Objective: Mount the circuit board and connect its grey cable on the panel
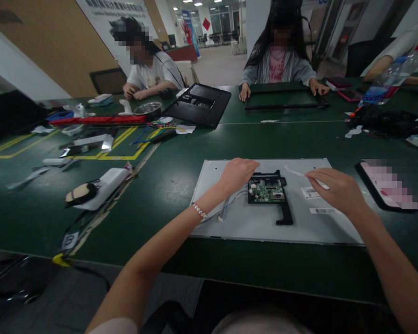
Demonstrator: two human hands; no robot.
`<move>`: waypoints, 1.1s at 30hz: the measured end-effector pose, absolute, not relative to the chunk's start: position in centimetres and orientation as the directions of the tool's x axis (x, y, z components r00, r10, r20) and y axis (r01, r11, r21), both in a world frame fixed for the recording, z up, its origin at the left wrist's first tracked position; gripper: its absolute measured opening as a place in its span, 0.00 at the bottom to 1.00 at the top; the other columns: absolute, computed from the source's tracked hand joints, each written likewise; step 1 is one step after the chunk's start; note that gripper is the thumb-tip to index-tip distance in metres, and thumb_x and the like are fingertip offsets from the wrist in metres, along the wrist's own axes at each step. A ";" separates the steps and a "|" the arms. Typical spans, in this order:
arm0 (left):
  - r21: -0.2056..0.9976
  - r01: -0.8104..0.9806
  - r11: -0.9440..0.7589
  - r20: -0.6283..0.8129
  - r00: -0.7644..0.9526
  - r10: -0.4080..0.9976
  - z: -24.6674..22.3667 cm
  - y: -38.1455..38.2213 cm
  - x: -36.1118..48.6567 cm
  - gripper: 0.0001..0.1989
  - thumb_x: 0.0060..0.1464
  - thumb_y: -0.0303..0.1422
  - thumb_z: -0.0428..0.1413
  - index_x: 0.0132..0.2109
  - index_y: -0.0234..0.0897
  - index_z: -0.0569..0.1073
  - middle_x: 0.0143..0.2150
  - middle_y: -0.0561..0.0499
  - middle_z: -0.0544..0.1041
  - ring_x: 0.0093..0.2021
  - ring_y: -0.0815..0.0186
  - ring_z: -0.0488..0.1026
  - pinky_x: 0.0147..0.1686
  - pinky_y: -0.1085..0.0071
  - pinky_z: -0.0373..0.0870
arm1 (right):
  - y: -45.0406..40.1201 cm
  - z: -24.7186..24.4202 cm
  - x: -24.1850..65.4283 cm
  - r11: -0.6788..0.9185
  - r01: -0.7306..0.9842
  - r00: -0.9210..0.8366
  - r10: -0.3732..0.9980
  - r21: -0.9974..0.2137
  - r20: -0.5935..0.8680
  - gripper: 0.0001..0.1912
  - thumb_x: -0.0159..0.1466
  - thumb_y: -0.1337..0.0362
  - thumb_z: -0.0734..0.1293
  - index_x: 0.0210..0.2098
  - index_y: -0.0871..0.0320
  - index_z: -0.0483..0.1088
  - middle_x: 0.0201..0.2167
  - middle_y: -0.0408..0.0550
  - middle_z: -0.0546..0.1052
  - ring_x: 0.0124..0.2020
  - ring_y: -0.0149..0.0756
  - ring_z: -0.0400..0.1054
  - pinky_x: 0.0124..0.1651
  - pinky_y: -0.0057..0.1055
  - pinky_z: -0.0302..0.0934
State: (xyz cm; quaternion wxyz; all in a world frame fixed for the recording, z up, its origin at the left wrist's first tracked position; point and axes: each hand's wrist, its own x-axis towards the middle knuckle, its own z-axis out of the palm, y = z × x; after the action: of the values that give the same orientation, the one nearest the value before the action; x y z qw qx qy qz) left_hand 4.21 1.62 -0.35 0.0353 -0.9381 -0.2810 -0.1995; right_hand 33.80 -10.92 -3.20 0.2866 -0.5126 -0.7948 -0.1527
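In front of me a grey metal display panel [237, 229] lies flat on the green table. A green circuit board [266, 192] sits in a black plastic bracket [284, 214] at the panel's middle, with thin cables [226, 206] running out to its left. My right hand [337, 191] pinches one end of a whitish strip of tape [294, 171] above the panel's right half. Over the bracket's upper left, my left hand [237, 174] has its fingers pressed together; whatever is in them is hidden.
A phone [386, 185] lies right of the panel. To the left are a white device with a black-and-beige end [101, 188], scraps and wires. Across the table, one person sits by a black monitor cover [198, 104]; another holds a black frame [287, 106]. A bottle [383, 83] stands tilted.
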 end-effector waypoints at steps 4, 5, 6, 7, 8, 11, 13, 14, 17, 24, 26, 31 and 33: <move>0.066 0.547 -0.834 0.353 0.769 0.532 -1.8 3.2 7.1 0.12 0.64 0.29 0.50 0.45 0.37 0.78 0.39 0.47 0.82 0.37 0.62 0.79 0.38 0.69 0.70 | -10.7 -3.6 34.5 0.390 0.919 -0.294 0.779 -0.061 0.554 0.12 0.69 0.66 0.61 0.44 0.61 0.76 0.43 0.54 0.81 0.43 0.45 0.76 0.45 0.40 0.69; 0.089 0.539 -0.838 0.340 0.774 0.534 -2.3 3.5 7.6 0.12 0.63 0.29 0.50 0.45 0.37 0.78 0.40 0.47 0.82 0.37 0.62 0.79 0.38 0.69 0.71 | -10.7 -3.6 34.6 0.382 0.922 -0.289 0.788 -0.062 0.544 0.12 0.69 0.66 0.61 0.44 0.60 0.76 0.43 0.54 0.81 0.43 0.45 0.76 0.45 0.40 0.69; 0.118 0.523 -0.844 0.333 0.780 0.530 -2.7 3.8 7.9 0.11 0.63 0.29 0.51 0.45 0.36 0.79 0.41 0.47 0.82 0.39 0.62 0.79 0.39 0.69 0.71 | -10.6 -3.7 34.7 0.375 0.925 -0.286 0.794 -0.062 0.536 0.13 0.68 0.66 0.60 0.44 0.60 0.76 0.43 0.54 0.81 0.44 0.45 0.76 0.45 0.41 0.69; 0.149 0.499 -0.853 0.334 0.787 0.519 -3.2 4.0 8.1 0.10 0.61 0.28 0.52 0.44 0.36 0.79 0.43 0.47 0.82 0.41 0.62 0.78 0.42 0.68 0.71 | -10.6 -3.7 34.8 0.371 0.927 -0.285 0.799 -0.061 0.530 0.13 0.68 0.66 0.60 0.44 0.60 0.76 0.43 0.54 0.81 0.44 0.45 0.76 0.45 0.41 0.69; 0.179 0.473 -0.863 0.342 0.792 0.505 -3.5 4.2 8.3 0.10 0.60 0.27 0.54 0.43 0.36 0.79 0.44 0.47 0.81 0.44 0.61 0.78 0.44 0.68 0.71 | -10.6 -3.8 34.9 0.370 0.927 -0.284 0.801 -0.063 0.526 0.13 0.68 0.66 0.60 0.44 0.60 0.76 0.43 0.54 0.81 0.44 0.45 0.76 0.45 0.41 0.69; 0.273 0.414 -0.869 0.381 0.783 0.492 -4.4 4.5 8.3 0.08 0.57 0.25 0.56 0.38 0.36 0.81 0.44 0.48 0.81 0.47 0.61 0.76 0.49 0.65 0.70 | -10.5 -3.9 34.8 0.372 0.925 -0.281 0.809 -0.080 0.516 0.13 0.68 0.66 0.60 0.43 0.59 0.76 0.43 0.53 0.81 0.43 0.44 0.76 0.45 0.40 0.70; 0.375 0.396 -0.838 0.387 0.754 0.530 -4.8 4.5 8.1 0.08 0.56 0.24 0.56 0.37 0.37 0.81 0.41 0.48 0.81 0.44 0.63 0.77 0.48 0.66 0.71 | -10.4 -4.1 34.8 0.375 0.921 -0.277 0.818 -0.102 0.505 0.13 0.68 0.66 0.60 0.43 0.59 0.76 0.42 0.52 0.81 0.43 0.44 0.76 0.45 0.40 0.70; 0.432 0.387 -0.815 0.382 0.740 0.554 -4.9 4.4 8.1 0.09 0.55 0.23 0.56 0.37 0.36 0.81 0.39 0.49 0.82 0.42 0.64 0.77 0.47 0.68 0.72 | -10.3 -4.2 34.8 0.374 0.920 -0.274 0.823 -0.112 0.497 0.12 0.68 0.66 0.60 0.43 0.58 0.75 0.42 0.51 0.81 0.43 0.44 0.76 0.45 0.40 0.69; 0.557 0.355 -0.751 0.359 0.712 0.603 -5.1 4.2 8.0 0.10 0.55 0.23 0.56 0.38 0.36 0.81 0.39 0.49 0.82 0.41 0.66 0.79 0.45 0.71 0.72 | -10.2 -4.3 34.8 0.368 0.920 -0.267 0.840 -0.134 0.473 0.12 0.68 0.65 0.60 0.43 0.57 0.75 0.43 0.50 0.81 0.43 0.43 0.76 0.46 0.41 0.69; 0.557 0.375 -0.741 0.324 0.723 0.610 -4.9 4.1 8.0 0.11 0.55 0.24 0.55 0.40 0.38 0.82 0.41 0.49 0.83 0.43 0.65 0.79 0.48 0.70 0.72 | -10.2 -4.2 34.8 0.362 0.918 -0.270 0.870 -0.162 0.413 0.13 0.68 0.65 0.59 0.43 0.57 0.75 0.43 0.51 0.81 0.43 0.43 0.76 0.46 0.40 0.69; 0.550 0.353 -0.757 0.329 0.742 0.584 -4.8 4.1 7.9 0.12 0.55 0.24 0.55 0.40 0.39 0.82 0.42 0.50 0.83 0.44 0.65 0.79 0.49 0.69 0.72 | -10.2 -4.2 34.8 0.359 0.918 -0.269 0.876 -0.170 0.399 0.13 0.68 0.65 0.59 0.44 0.57 0.75 0.43 0.50 0.81 0.43 0.43 0.76 0.46 0.40 0.69; 0.543 0.303 -0.783 0.372 0.749 0.548 -4.7 4.0 7.9 0.08 0.57 0.30 0.57 0.40 0.38 0.81 0.41 0.48 0.82 0.43 0.66 0.79 0.48 0.68 0.72 | -10.2 -4.2 34.9 0.356 0.917 -0.267 0.884 -0.181 0.384 0.13 0.67 0.65 0.60 0.44 0.57 0.75 0.43 0.51 0.80 0.44 0.43 0.75 0.46 0.41 0.69; 0.541 0.305 -0.783 0.377 0.745 0.551 -4.8 3.9 7.9 0.08 0.59 0.32 0.56 0.40 0.38 0.81 0.41 0.48 0.82 0.43 0.66 0.78 0.48 0.67 0.72 | -10.2 -4.0 34.9 0.363 0.914 -0.270 0.878 -0.183 0.395 0.13 0.67 0.65 0.60 0.43 0.56 0.75 0.43 0.51 0.80 0.43 0.44 0.76 0.45 0.42 0.70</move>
State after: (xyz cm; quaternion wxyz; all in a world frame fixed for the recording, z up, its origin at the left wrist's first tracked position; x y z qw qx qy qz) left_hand 7.92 3.92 -4.79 -0.2290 -0.9055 -0.2364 -0.2680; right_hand 34.92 -10.22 -4.01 0.2196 -0.5628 -0.7958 -0.0402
